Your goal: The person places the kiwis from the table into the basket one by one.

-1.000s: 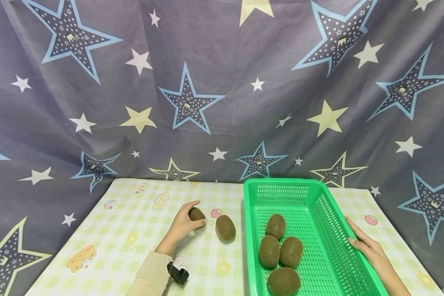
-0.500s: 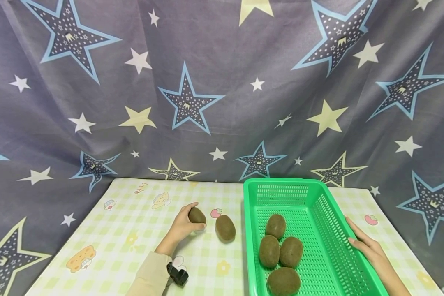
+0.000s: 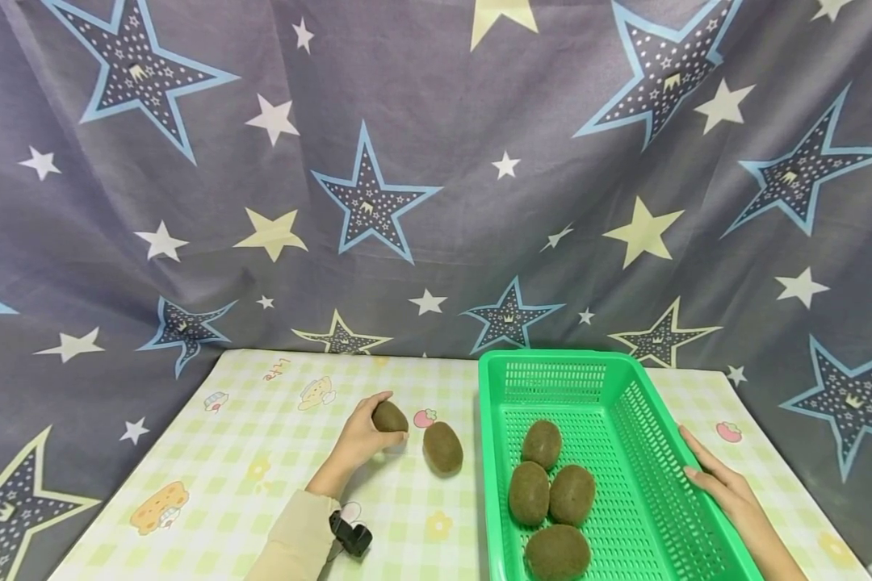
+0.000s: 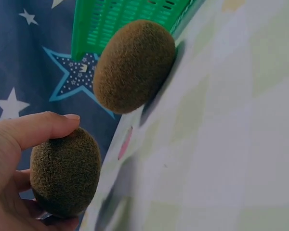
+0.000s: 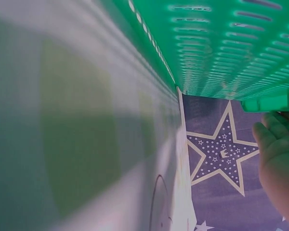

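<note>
A brown fuzzy kiwi (image 3: 390, 417) is in my left hand (image 3: 359, 436), pinched between thumb and fingers. In the left wrist view this kiwi (image 4: 66, 173) appears held just off the cloth, its shadow beside it. A second kiwi (image 3: 443, 449) lies on the cloth a little to its right. Farther right stands a green plastic basket (image 3: 488, 484) with several kiwis (image 3: 572, 495) gathered along its left side. My right hand (image 3: 723, 488) holds the basket's right rim, thumb on top; in the right wrist view its fingers (image 5: 274, 127) curl under the rim.
A pale checked cloth (image 3: 211, 468) with printed cartoon food covers the table. Behind the table hangs a grey curtain (image 3: 436, 242) with stars. The basket's slotted wall (image 3: 668, 452) rises between my right hand and the kiwis inside.
The kiwi in my left hand has risen slightly and shifted a little right with the fingers. My right hand, the basket and the other kiwis stay where they were.
</note>
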Demonstrator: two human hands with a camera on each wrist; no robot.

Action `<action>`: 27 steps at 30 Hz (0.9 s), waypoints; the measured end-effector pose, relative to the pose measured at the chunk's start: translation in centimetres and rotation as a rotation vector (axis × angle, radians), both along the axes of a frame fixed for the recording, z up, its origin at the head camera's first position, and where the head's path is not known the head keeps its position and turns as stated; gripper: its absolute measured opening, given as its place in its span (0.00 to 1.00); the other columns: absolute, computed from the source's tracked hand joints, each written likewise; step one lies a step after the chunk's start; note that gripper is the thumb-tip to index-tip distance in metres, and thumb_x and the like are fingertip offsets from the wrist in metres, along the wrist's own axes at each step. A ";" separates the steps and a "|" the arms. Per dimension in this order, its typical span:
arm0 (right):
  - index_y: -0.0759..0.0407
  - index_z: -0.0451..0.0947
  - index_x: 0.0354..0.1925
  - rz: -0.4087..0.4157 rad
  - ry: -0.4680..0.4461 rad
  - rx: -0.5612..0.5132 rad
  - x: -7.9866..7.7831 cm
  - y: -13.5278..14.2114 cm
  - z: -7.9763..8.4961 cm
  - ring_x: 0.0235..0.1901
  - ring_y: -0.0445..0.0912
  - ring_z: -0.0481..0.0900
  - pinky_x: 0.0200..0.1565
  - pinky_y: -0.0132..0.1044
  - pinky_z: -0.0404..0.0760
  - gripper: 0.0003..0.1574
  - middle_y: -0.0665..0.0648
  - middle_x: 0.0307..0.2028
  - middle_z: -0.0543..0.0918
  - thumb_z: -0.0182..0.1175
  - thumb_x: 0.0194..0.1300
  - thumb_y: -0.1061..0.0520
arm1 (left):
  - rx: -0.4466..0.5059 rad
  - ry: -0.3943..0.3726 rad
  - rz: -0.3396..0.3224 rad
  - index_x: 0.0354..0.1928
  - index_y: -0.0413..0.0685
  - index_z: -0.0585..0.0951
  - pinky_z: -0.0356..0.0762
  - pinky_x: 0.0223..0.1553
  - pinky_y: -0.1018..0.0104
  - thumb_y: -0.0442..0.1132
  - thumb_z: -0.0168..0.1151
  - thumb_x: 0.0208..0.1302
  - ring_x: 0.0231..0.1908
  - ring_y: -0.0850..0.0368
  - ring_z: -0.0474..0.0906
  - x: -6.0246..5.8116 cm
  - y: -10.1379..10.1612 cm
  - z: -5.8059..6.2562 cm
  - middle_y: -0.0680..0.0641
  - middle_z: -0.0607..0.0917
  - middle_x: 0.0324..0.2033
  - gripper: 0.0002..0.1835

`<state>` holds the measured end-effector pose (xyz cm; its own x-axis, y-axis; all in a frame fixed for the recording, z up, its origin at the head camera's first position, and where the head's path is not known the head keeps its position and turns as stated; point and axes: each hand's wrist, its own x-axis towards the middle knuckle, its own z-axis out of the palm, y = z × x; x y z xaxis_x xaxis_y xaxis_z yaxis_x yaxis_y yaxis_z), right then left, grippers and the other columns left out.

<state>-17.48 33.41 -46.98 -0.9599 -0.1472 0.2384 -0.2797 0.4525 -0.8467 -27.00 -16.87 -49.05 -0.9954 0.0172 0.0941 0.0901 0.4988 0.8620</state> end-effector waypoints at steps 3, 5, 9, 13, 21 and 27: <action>0.56 0.46 0.73 0.010 -0.007 -0.019 0.0 0.0 0.0 0.56 0.13 0.52 0.51 0.11 0.58 0.33 0.23 0.63 0.53 0.41 0.74 0.60 | -0.009 0.018 -0.011 0.65 0.42 0.68 0.78 0.45 0.51 0.35 0.74 0.44 0.48 0.41 0.75 0.0 0.2 0.3 0.36 0.70 0.58 0.42; 0.58 0.47 0.73 0.020 -0.006 -0.040 0.0 0.0 0.0 0.55 0.13 0.54 0.50 0.12 0.61 0.33 0.23 0.62 0.54 0.42 0.74 0.60 | -0.016 0.034 -0.024 0.65 0.41 0.68 0.78 0.45 0.52 0.35 0.74 0.43 0.48 0.41 0.75 0.0 0.4 0.6 0.36 0.71 0.58 0.43; 0.57 0.47 0.73 0.041 -0.032 -0.113 0.0 0.0 0.0 0.54 0.20 0.65 0.46 0.17 0.71 0.33 0.21 0.61 0.57 0.41 0.74 0.61 | -0.006 0.057 -0.065 0.65 0.41 0.68 0.78 0.45 0.52 0.35 0.74 0.44 0.47 0.42 0.75 0.2 0.9 1.2 0.36 0.71 0.57 0.42; 0.60 0.46 0.73 0.039 -0.018 -0.084 0.0 0.0 0.0 0.56 0.17 0.60 0.49 0.15 0.66 0.33 0.22 0.62 0.56 0.41 0.74 0.61 | 0.001 0.063 -0.100 0.66 0.41 0.66 0.78 0.46 0.53 0.36 0.73 0.46 0.48 0.43 0.75 0.5 1.5 1.9 0.37 0.70 0.59 0.42; 0.65 0.47 0.72 0.071 0.020 -0.131 0.1 -0.2 0.0 0.54 0.20 0.65 0.46 0.18 0.72 0.32 0.22 0.61 0.58 0.41 0.73 0.64 | 0.023 0.112 -0.134 0.66 0.48 0.67 0.72 0.54 0.51 0.41 0.74 0.47 0.53 0.45 0.73 1.1 3.3 3.8 0.41 0.70 0.61 0.42; 0.63 0.47 0.72 0.057 0.018 -0.104 0.0 0.0 -0.1 0.55 0.17 0.60 0.49 0.15 0.67 0.32 0.22 0.62 0.56 0.41 0.74 0.63 | 0.030 0.160 -0.204 0.66 0.48 0.67 0.67 0.59 0.47 0.43 0.74 0.48 0.57 0.45 0.70 1.6 4.6 5.2 0.43 0.71 0.61 0.41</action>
